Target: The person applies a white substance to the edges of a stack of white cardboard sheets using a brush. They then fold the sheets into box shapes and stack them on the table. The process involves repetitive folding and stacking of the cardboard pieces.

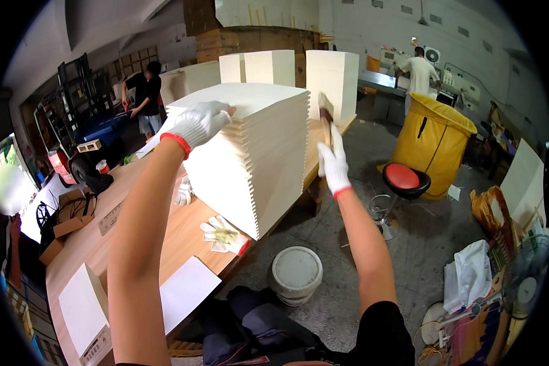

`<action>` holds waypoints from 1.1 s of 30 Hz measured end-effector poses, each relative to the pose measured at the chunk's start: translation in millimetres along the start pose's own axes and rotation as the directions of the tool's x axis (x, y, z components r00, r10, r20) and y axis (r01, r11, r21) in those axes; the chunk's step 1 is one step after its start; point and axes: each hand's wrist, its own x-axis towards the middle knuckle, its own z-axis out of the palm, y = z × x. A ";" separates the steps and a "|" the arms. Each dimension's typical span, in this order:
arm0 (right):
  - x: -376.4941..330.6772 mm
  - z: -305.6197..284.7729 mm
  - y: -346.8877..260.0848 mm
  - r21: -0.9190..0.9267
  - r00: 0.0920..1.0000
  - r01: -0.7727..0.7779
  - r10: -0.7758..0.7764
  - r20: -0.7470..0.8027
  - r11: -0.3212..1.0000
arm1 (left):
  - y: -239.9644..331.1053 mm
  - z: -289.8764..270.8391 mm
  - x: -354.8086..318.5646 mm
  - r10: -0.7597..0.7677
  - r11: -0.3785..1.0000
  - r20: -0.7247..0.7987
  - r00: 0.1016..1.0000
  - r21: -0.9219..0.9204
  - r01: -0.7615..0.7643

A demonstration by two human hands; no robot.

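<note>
A tall stack of white boards [277,146] stands on the wooden table in front of me, its corners stepped like teeth. My left hand [202,121], in a white knitted glove with a red cuff, lies on the near left part of its top, fingers stretched out. To the right of the stack, my gloved right hand [333,163] is closed round the handle of a flat brush [326,113]. The brush points up and away, its pale bristles in front of another white stack [332,82] farther back. Whether the bristles touch anything I cannot tell.
Loose gloves [224,235] and a white sheet [189,290] lie on the table [140,201]. A lidded drum [296,274] stands near my legs. Rightward are a red-topped stool [404,177] and a big yellow bag [433,143]. Two people work in the background.
</note>
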 end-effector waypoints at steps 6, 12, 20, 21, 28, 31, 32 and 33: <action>9.4 35.3 78.3 -0.147 0.962 0.275 -0.272 0.038 0.950 | 8.6 -4.8 5.4 -0.023 1.000 0.038 0.999 0.001 0.023; -185.3 32.9 227.8 -0.300 0.995 0.020 0.011 0.103 0.954 | -30.4 26.4 -20.7 0.062 0.956 -0.219 0.974 -0.268 -0.122; -274.7 -20.6 291.3 -0.837 0.640 -0.332 0.755 0.140 0.436 | -19.0 54.2 -43.8 -0.034 0.954 -0.402 0.915 -0.287 -0.090; -267.7 -25.1 302.2 -0.931 0.634 -0.167 0.759 0.150 0.323 | -14.3 48.8 -39.6 -0.034 0.958 -0.378 0.925 -0.277 -0.079; -267.2 -10.1 313.4 -0.863 0.886 0.152 0.320 0.335 0.482 | -11.5 41.1 -25.1 -0.194 0.949 -0.259 0.946 -0.293 0.115; -281.1 -16.3 309.3 -0.724 0.909 0.104 0.229 0.347 0.682 | -4.2 38.1 -17.4 -0.227 0.955 -0.269 0.936 -0.248 0.161; -286.8 -17.4 307.5 -0.699 0.903 0.041 0.273 0.332 0.714 | -1.4 37.9 -16.8 -0.222 0.959 -0.279 0.934 -0.235 0.158; -295.3 -18.3 299.1 -0.673 0.895 -0.028 0.319 0.313 0.739 | -2.3 41.7 -22.0 -0.016 0.992 -0.428 0.904 -0.120 -0.039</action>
